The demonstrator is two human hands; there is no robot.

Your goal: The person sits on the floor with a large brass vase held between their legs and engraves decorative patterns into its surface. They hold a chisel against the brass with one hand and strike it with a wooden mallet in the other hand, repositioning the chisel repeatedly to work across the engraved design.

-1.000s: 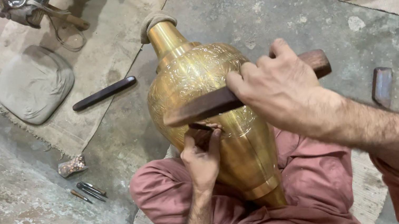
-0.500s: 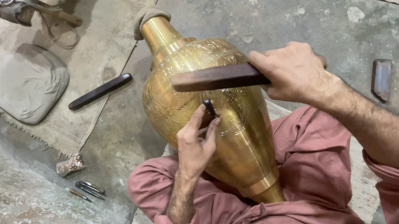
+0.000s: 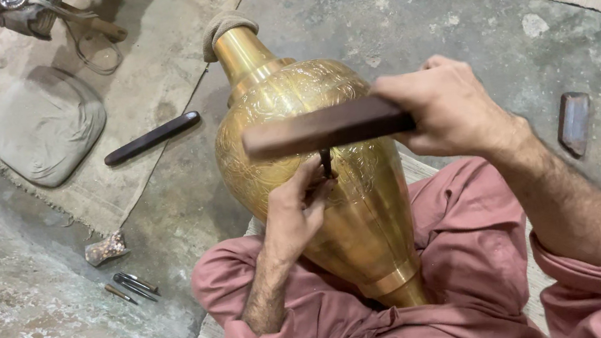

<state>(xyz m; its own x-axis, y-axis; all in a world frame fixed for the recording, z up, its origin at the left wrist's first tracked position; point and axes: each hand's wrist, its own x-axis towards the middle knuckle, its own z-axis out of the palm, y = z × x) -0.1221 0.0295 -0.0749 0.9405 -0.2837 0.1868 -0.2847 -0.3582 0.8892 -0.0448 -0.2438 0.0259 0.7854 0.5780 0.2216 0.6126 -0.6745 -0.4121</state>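
Across the person's lap, a large engraved brass vase (image 3: 320,190) is lying tilted, its neck pointing away toward the concrete floor (image 3: 411,6); the left hand (image 3: 293,214) is pinching a small dark chisel (image 3: 327,163) upright against the vase's patterned belly, fingers closed tight around it; the right hand (image 3: 445,110) is gripping a dark wooden mallet (image 3: 326,129) firmly by one end, holding it level just above the chisel's head; a second dark wooden stick (image 3: 151,138) is lying on the mat (image 3: 142,81) nearby, beside a grey cushion (image 3: 43,125).
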